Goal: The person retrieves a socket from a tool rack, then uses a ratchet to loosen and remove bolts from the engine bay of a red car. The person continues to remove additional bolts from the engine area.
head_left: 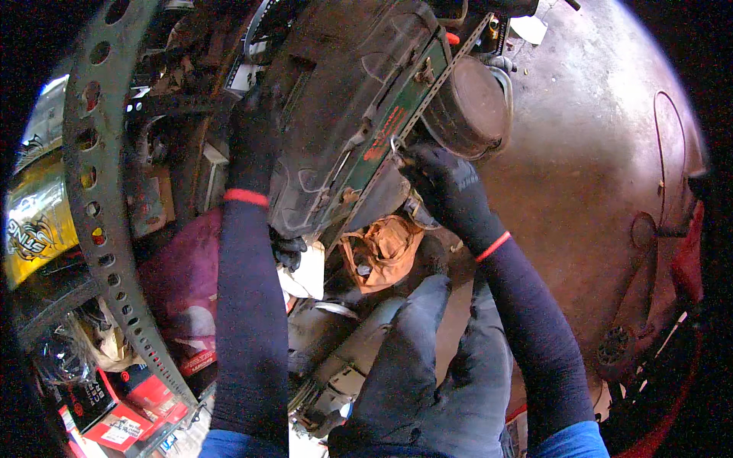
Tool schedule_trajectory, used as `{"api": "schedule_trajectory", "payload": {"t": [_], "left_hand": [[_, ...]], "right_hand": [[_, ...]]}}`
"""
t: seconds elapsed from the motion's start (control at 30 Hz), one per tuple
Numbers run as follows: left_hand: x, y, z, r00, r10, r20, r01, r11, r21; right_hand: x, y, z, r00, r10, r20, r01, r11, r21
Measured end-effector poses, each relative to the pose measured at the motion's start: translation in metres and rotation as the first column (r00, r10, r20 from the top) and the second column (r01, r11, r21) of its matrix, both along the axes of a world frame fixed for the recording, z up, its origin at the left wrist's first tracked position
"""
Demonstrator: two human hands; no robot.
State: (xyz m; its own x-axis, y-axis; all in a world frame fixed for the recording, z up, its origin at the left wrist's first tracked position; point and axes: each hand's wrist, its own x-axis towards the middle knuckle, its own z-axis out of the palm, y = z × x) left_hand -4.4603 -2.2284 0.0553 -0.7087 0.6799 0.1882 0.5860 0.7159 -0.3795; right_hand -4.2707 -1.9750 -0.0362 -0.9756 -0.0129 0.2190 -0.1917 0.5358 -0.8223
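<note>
My gloved left hand point(253, 133) reaches up along the left side of a dark plastic case point(332, 107) with a dirty green panel point(382, 137); its fingers are lost in shadow. Along the case's right side runs a perforated metal strip point(458, 65). My gloved right hand point(435, 175) is at that strip, fingers curled by a small bright metal loop or hook point(395, 149); what exactly they hold is unclear. A round dark container point(469, 107) hangs just beyond it. A crumpled orange-brown bag point(382, 252) lies below, near a white piece point(305, 271) and my legs point(397, 359).
A perforated steel beam point(103, 214) stands left, with yellow cans point(34, 225), red-and-black boxes point(122, 420) and a maroon cloth point(175, 282). On the worn floor point(580, 153) at right lie a cable or hose point(658, 114) and a dark wheeled item point(618, 343).
</note>
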Motion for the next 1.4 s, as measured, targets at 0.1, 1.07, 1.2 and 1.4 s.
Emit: {"api": "schedule_trajectory", "payload": {"t": [0.1, 1.07, 1.2, 1.4], "left_hand": [[-0.036, -0.01, -0.026, 0.983, -0.003, 0.185, 0.029, 0.99, -0.136], [0.001, -0.005, -0.044, 0.966, -0.033, 0.255, -0.003, 0.991, 0.137], [0.005, -0.008, -0.031, 0.895, 0.228, 0.384, -0.195, 0.973, -0.125], [0.003, -0.005, -0.052, 0.976, 0.021, 0.215, -0.025, 1.0, 0.018]], "right_hand": [[-0.017, -0.006, 0.001, 1.0, -0.002, 0.01, 0.002, 1.0, -0.021], [-0.045, -0.031, -0.073, 0.986, 0.168, 0.019, -0.142, 0.883, -0.448], [-0.038, -0.029, -0.065, 0.992, -0.008, 0.128, 0.051, 0.941, -0.334], [-0.027, -0.067, -0.039, 0.809, -0.579, 0.102, 0.588, 0.801, -0.11]]}}
